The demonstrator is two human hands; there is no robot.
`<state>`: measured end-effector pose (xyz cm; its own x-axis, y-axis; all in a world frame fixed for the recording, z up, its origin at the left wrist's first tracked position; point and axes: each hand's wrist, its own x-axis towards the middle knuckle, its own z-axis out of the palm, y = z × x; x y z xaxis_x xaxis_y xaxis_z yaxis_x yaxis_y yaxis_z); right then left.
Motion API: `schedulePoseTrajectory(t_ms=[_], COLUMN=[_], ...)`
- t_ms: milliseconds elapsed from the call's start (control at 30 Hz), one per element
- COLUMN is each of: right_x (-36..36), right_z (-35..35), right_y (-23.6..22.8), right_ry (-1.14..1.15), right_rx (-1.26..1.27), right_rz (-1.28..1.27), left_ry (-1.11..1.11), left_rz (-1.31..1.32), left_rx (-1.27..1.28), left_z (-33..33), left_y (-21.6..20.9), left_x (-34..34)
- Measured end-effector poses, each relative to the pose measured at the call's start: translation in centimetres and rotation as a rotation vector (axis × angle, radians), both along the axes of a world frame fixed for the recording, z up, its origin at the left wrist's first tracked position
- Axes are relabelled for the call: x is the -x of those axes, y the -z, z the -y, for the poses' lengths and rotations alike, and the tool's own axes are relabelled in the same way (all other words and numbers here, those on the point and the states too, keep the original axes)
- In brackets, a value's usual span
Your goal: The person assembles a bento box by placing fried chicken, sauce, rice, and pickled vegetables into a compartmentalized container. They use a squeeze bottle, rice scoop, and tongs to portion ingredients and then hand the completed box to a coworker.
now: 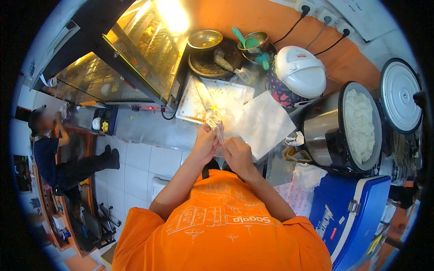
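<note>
Close in front of my body, both hands hold a small clear plastic bag (219, 131). My left hand (205, 141) is closed on one side of it, with crinkled, shiny pale-yellow plastic standing above the fingers. My right hand (238, 156) pinches the bag's lower end; its fingertips are partly hidden. What the bag contains, if anything, I cannot make out. Just beyond the hands lies a white cutting board (187, 101) with brown and yellow stains. A long pale wooden pestle (204, 94) rests across it. White paper sheets (266, 122) lie to the right.
A stone mortar (197, 67) and metal bowls (205, 39) stand at the back, beside a lit glass food cabinet (144, 49). On the right are a floral rice container (300, 72), a large pot of rice (359, 124) and a blue cooler box (337, 212). Another person (47, 149) stands far left.
</note>
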<state>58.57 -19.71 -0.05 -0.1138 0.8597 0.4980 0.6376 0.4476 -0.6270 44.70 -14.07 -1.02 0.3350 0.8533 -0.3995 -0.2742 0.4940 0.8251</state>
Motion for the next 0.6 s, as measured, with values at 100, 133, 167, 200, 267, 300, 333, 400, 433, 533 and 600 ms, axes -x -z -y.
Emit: schedulePoseTrajectory(t_ms=[100, 133, 167, 200, 267, 300, 333, 400, 433, 533, 600], right_x=[0.4, 0.3, 0.1, -0.1, -0.4, -0.4, -0.2, 0.0, 0.1, 1.0, 1.5], right_z=[0.4, 0.5, 0.5, 0.7, 1.2, 1.4, 1.4, 1.3, 1.3, 1.5, 1.7], right_y=[-0.2, -0.3, -0.3, -0.4, -0.5, -0.6, -0.6, -0.6, -0.7, -0.4, 0.1], right_ry=[0.027, 0.033, 0.033, 0.038, 0.022, 0.021, 0.015, -0.016, -0.038, -0.106, -0.19], right_rx=[-0.092, -0.102, -0.092, -0.127, -0.155, -0.176, -0.203, -0.249, -0.263, -0.294, -0.294], right_rz=[0.011, -0.013, -0.041, -0.03, -0.029, -0.032, -0.05, -0.08, -0.091, -0.133, -0.133], left_ry=[-0.309, -0.187, -0.058, 0.071, 0.168, 0.135, 0.098, -0.062, -0.131, 0.145, 0.191], left_rz=[0.301, 0.415, 0.553, 0.689, 0.76, 0.696, 0.617, 0.602, 0.631, 0.777, 0.783], left_rx=[-0.019, 0.004, -0.01, -0.023, -0.062, -0.089, -0.117, -0.115, -0.141, -0.184, -0.298], left_z=[0.5, 0.5, 0.2, 0.0, -0.2, -0.3, -0.3, -0.1, -0.1, -0.5, -0.5], left_y=[-0.5, -1.0, -1.5, -2.1, -3.0, -3.5, -4.0, -5.1, -5.6, -7.1, -8.2], left_x=[-3.6, -3.6, -3.3, -3.0, -3.2, -3.5, -3.7, -4.0, -4.0, -2.3, -1.3])
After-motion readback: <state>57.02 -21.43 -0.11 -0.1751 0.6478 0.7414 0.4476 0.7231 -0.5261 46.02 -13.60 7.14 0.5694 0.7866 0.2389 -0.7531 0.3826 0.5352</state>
